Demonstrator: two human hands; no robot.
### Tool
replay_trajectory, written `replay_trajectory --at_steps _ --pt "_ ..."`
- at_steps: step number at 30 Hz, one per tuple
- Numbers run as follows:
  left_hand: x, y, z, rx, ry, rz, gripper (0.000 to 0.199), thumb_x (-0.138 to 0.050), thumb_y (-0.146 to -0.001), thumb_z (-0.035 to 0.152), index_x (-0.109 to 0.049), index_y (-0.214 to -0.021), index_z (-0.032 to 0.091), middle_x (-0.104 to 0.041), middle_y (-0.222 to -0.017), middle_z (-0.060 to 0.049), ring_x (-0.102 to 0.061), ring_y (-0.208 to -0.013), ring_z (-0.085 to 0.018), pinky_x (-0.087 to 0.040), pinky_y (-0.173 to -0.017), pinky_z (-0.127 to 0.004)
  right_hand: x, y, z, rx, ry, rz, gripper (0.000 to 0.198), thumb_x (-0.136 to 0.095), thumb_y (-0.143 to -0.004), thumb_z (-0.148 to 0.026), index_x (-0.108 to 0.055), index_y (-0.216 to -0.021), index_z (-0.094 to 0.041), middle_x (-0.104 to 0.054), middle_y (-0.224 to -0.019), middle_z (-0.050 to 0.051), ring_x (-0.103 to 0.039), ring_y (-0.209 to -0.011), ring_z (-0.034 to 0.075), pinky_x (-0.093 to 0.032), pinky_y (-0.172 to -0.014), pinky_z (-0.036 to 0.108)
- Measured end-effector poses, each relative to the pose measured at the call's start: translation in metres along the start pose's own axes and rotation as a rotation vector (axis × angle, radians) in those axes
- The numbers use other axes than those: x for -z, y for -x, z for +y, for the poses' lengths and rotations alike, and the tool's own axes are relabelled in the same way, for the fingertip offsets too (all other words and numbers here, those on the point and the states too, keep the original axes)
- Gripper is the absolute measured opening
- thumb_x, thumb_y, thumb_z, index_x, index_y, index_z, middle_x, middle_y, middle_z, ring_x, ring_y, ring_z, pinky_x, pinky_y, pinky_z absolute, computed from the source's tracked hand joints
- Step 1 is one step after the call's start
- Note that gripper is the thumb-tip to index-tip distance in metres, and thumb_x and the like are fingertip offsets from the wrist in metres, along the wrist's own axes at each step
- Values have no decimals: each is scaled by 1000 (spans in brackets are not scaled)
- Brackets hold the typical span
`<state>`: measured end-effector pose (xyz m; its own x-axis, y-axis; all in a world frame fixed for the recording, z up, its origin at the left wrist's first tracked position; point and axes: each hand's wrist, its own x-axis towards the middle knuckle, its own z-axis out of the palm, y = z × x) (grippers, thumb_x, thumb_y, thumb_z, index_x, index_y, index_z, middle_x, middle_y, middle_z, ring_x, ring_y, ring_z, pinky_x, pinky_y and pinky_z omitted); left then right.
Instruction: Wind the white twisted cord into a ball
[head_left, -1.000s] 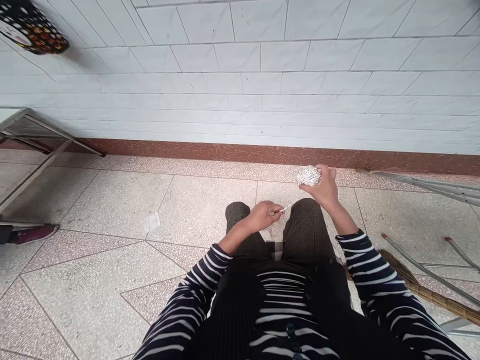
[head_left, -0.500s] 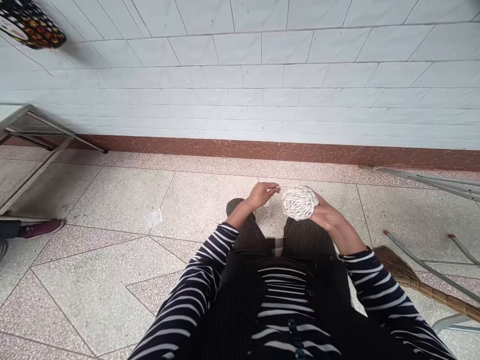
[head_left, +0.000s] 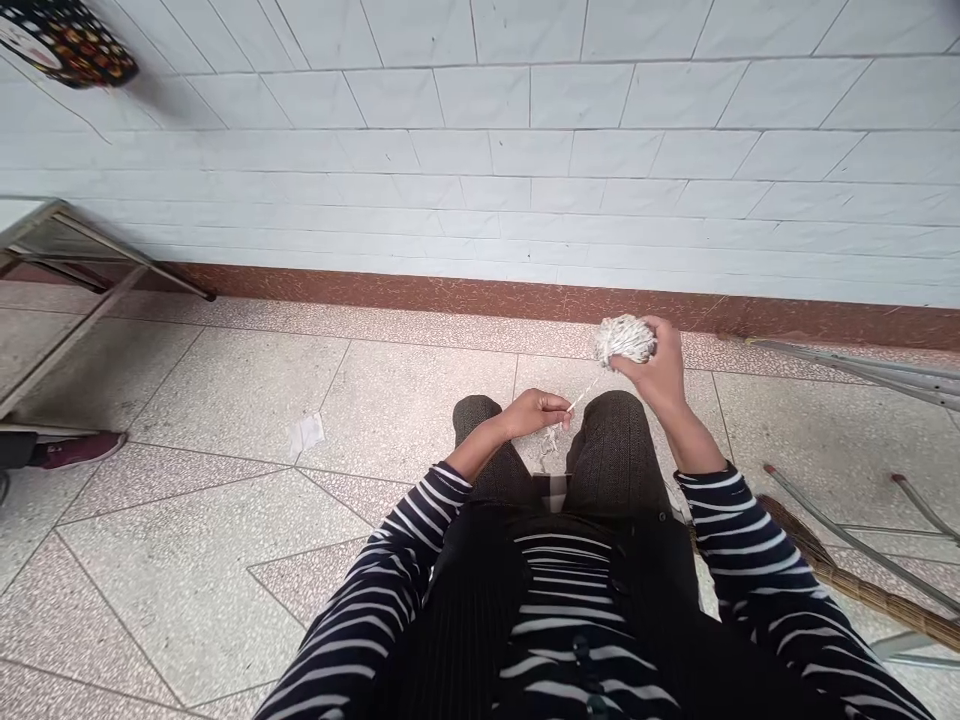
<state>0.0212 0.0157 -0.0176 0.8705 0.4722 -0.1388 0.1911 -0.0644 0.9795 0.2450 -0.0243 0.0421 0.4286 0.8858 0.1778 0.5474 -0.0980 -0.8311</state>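
Observation:
A ball of white, thick twisted yarn (head_left: 621,339) is gripped in my right hand (head_left: 661,368), thumb below and fingers round its far right side. From the ball a single strand (head_left: 585,392) slants down to the left. My left hand (head_left: 538,413) pinches that strand between thumb and fingertips, above the gap between my knees. Below the left fingertips a loose, tangled bit of yarn (head_left: 551,440) hangs down. The ball is held out past my right knee (head_left: 619,425), higher in the view than the left hand.
A metal-legged table (head_left: 112,285) stands at the left, with a person's maroon shoe (head_left: 79,450) near it. White paper (head_left: 306,436) lies on the floor. On the right are a straw broom (head_left: 862,585) and metal legs (head_left: 832,520). The tiled wall (head_left: 480,150) rises ahead.
My right hand has carried the yarn ball up and away, its grip turned over. My left hand has dropped slightly, and the strand between the hands now runs diagonally.

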Motion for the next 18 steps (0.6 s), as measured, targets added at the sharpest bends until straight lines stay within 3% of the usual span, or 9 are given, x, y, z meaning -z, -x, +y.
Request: replay_trajectory --at_steps 2,4,7,10,14,18 --pt "3 -2 7 -19 -93 11 34 -54 -90 41 -69 -79 12 -66 -74 -2 -58 -72 -14 -42 -71 -24 -12 6 7 -1 184 -17 76 -79 -56 -35 -50 -125 -25 -42 -127 10 -52 -110 34 -53 -78 46" --pt "7 -7 15 -22 -302 88 31 -52 -92 35 -70 -78 14 -64 -69 -1 -57 -68 -14 -42 -70 -25 -24 13 17 -82 193 -162 75 -78 -54 -31 -52 -124 -26 -41 -127 9 -54 -105 31 -52 -75 42" --pt "13 -15 22 -89 -705 199 22 -53 -91 25 -71 -81 17 -67 -70 -2 -60 -70 -17 -43 -83 -32 -36 25 33 -334 -78 -471 69 -74 -54 -25 -55 -121 -25 -48 -119 7 -56 -94 23 -51 -69 32" --pt "15 -17 24 -253 -945 170 19 -54 -93 21 -72 -87 18 -70 -78 -4 -63 -78 -18 -33 -105 -41 -38 36 48 -500 -302 -684 57 -69 -59 -23 -59 -115 -23 -60 -99 4 -59 -80 19 -49 -59 26" --pt "13 -18 17 -350 -926 185 19 -51 -94 16 -70 -96 17 -72 -91 -7 -65 -92 -19 -28 -112 -43 -36 52 54 -556 -496 -827 49 -66 -62 -26 -62 -110 -22 -67 -91 4 -62 -74 18 -53 -57 28" --pt "14 -21 3 -240 -617 266 23 -52 -93 17 -70 -107 19 -73 -108 -7 -66 -101 -21 -44 -97 -35 -37 66 51 -562 -730 -803 59 -69 -62 -25 -59 -120 -25 -68 -108 5 -65 -76 18 -58 -60 31"
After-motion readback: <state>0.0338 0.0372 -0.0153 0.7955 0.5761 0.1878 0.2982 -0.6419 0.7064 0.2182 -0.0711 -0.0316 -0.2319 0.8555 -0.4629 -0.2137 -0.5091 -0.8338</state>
